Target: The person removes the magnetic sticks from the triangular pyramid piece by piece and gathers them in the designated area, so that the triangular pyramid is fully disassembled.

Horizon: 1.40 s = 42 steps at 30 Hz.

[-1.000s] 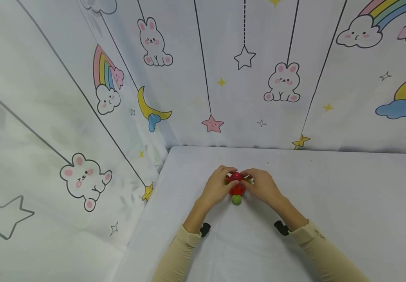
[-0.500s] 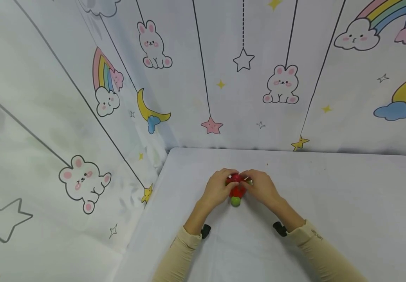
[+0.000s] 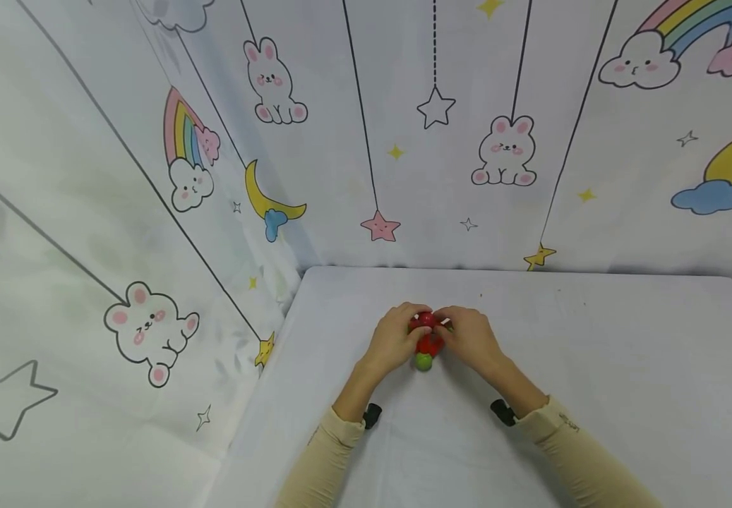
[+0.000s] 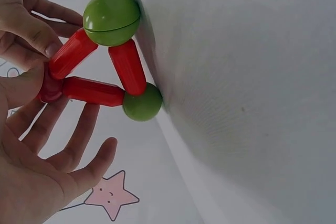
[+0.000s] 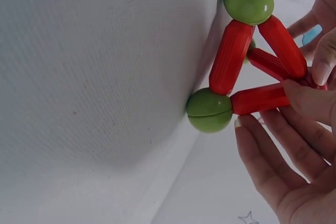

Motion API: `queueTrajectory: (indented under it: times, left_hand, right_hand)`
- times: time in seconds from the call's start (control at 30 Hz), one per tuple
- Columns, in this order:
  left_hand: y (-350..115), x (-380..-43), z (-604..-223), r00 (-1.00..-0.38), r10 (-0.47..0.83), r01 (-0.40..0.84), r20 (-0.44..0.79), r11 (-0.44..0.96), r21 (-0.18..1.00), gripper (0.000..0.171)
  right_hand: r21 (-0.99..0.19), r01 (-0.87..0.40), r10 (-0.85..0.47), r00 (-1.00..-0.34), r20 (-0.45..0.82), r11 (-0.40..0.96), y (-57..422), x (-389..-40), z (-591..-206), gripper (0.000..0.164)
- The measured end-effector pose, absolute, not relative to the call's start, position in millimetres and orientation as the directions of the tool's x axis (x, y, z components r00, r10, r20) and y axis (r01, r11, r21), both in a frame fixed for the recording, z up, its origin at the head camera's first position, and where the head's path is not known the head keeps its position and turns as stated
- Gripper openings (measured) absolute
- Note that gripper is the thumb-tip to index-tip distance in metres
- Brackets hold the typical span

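A small pyramid frame of red magnetic rods (image 5: 229, 56) and green balls (image 3: 423, 362) stands on the white table, with a red ball (image 3: 426, 319) at its top. My left hand (image 3: 394, 339) pinches the red ball from the left; its thumb (image 4: 23, 85) lies against it and the other fingers spread behind. From the right, my right hand (image 3: 474, 340) grips a sloping red rod (image 5: 260, 98) near that ball, thumb on one side and fingers underneath. Green balls (image 4: 112, 18) sit at the base corners, touching the table. My fingers partly hide the top joint.
The white-covered table (image 3: 594, 367) extends around both hands. A white cloth backdrop (image 3: 327, 162) printed with rabbits, stars and rainbows hangs behind it and to the left. Black wrist cameras (image 3: 372, 415) are strapped below both wrists.
Both hands keep hold of the pyramid frame in nearly the same spot. Only slight finger shifts and a small drift of the head view show.
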<state>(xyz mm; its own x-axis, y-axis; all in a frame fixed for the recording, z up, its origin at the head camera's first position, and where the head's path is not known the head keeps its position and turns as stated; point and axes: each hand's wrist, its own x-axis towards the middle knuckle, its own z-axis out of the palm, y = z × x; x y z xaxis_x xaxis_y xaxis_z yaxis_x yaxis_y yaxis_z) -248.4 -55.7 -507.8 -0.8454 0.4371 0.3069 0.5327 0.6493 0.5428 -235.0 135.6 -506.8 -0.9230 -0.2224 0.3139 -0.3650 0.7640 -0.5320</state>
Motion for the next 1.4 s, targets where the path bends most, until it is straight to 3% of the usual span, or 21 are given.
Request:
queueTrajectory:
  times: [0.67,1.03,1.4]
  left_hand:
    - [-61,-249,-511,-0.856,0.41,0.511,0.314,0.582,0.633,0.038]
    - [-67,-251,-515,-0.853,0.384,0.517,0.355,0.522,0.679,0.041]
    - [-75,-252,-514,-0.893,0.381,0.41,0.24,0.467,0.783,0.041]
  right_hand:
    - [-0.602,-0.337,-0.154,-0.93,0.334,0.724,140,-230,-505,0.018]
    - [-0.574,-0.288,-0.108,-0.939,0.327,0.766,146,-231,-508,0.014]
    - [-0.602,-0.214,-0.045,-0.958,0.284,0.769,151,-226,-508,0.016]
